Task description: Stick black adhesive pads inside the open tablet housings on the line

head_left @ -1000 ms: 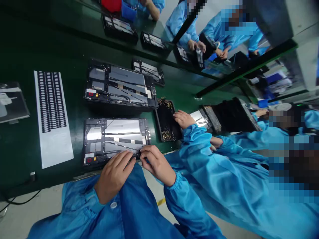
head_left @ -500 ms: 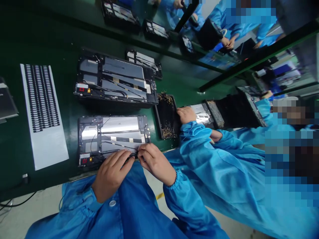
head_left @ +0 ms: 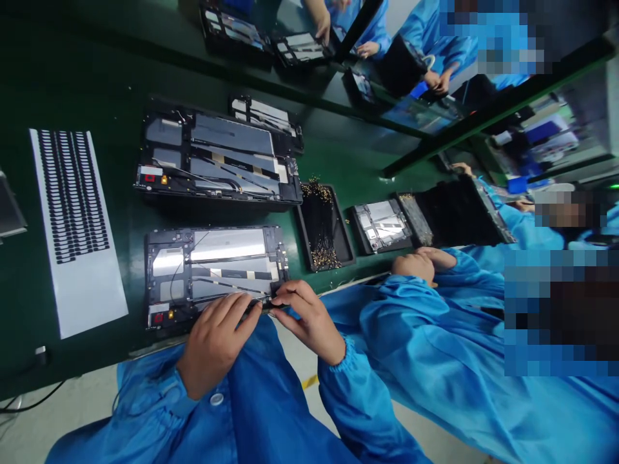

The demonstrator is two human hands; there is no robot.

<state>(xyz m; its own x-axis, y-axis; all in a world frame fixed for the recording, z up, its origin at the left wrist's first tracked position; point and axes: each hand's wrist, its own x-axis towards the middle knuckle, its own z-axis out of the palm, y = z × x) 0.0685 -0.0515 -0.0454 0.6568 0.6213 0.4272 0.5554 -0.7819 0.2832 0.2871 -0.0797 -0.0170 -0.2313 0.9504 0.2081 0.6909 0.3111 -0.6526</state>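
An opened tablet [head_left: 229, 261] lies on the green bench in front of me, with silver battery packs, dark flex strips and thin black cables inside. My left hand [head_left: 217, 335] curls over its near long edge, fingers bent on top and thumb against the side. At the near right corner, the thumb and forefinger of my right hand [head_left: 309, 319] come together on the edge, close to my left fingertips. Whatever lies between the right fingertips is too small to make out. A loose thin black cable [head_left: 178, 270] loops over the tablet's left part.
Behind stands a stack of opened tablets [head_left: 222, 154]. A black tray [head_left: 345, 238] of thin cables with gold ends sits to the right. On the left lies a sheet of black stickers [head_left: 91, 296]. A co-worker's hand [head_left: 416, 265] rests near another opened tablet [head_left: 382, 222].
My right fingers have lifted and spread slightly at the tablet's corner; my left hand stays put. The co-worker's hand has drawn back from the cable tray. The view has shifted slightly.
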